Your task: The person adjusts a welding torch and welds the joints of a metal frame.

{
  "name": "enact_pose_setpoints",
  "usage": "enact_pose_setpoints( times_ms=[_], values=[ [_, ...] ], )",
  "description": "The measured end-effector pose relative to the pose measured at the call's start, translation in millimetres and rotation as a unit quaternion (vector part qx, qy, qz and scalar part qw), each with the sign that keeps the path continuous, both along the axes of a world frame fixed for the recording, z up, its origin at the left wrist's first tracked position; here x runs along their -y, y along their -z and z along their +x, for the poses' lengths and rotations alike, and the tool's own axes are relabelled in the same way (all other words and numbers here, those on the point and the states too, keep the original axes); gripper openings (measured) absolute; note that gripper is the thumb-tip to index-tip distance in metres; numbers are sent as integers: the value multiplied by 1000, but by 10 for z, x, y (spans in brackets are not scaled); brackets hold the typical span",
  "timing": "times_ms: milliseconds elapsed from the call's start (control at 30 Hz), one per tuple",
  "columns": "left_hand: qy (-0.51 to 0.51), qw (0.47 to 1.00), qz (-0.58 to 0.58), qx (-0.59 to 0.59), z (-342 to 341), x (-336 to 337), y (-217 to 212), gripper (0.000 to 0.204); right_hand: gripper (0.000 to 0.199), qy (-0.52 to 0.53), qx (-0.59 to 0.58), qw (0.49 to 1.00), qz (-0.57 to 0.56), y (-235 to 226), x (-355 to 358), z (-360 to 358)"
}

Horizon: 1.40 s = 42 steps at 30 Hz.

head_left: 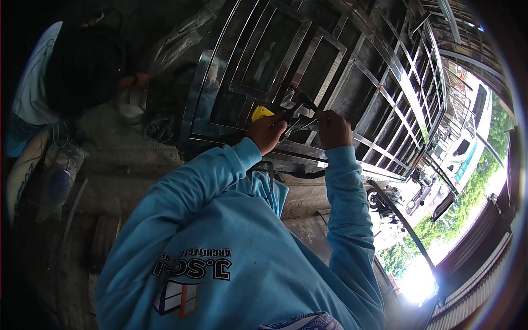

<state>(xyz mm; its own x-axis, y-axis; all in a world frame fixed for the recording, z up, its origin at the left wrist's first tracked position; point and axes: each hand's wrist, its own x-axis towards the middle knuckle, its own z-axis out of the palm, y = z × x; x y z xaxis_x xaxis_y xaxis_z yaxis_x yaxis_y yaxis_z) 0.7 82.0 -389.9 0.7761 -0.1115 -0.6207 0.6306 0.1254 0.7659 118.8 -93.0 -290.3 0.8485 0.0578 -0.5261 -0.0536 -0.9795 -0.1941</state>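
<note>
The left hand is curling its fingers around a yellow item, holding it over a shiny metal frame; just beside it, the right hand is pinching a dark tool. Off to the left, a clear plastic bag is holding something bluish, while a pale container is standing near a co-worker's hand, its contents too dark to tell.

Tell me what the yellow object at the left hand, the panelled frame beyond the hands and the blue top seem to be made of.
Yellow object: probably plastic, by its bright, even colour; finish unclear.
Panelled frame: likely polished metal; its edges catch bright glints.
Blue top: seems matte fabric; it creases into soft folds.
</note>
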Motion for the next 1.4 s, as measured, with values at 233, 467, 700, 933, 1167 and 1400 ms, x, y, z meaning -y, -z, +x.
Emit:
enact_pose_setpoints(
  times_ms=[233, 467, 700, 933, 1167, 1400],
  values=[
    [25, 996, 21, 89, -39, 1, -202, 48, 27, -55, 28, 996, -61, 18, 204, -142],
    [-30, 971, -55, 232, -136, -98, -675, 52, 15, 28, 65, 990, 121, -549, 432, -295],
    [8, 981, -116, 157, -68, 273, -857, 55, 33, -274, 347, 890, 113, -483, 1161, -445],
    [-93, 959, -172, 206, 494, 1476, -1211, 33, 71, 408, 28, 482, 775, -99, 1127, -1328],
    [6, 917, 81, 390, 1182, 2438, -1150, 32, 65, 315, 215, 684, 622, -201, 1505, -742],
    [-75, 943, 53, 320, 1846, 3246, -987, 24, 59, 304, 272, 711, 572, -65, 2129, 172]
  ],
)
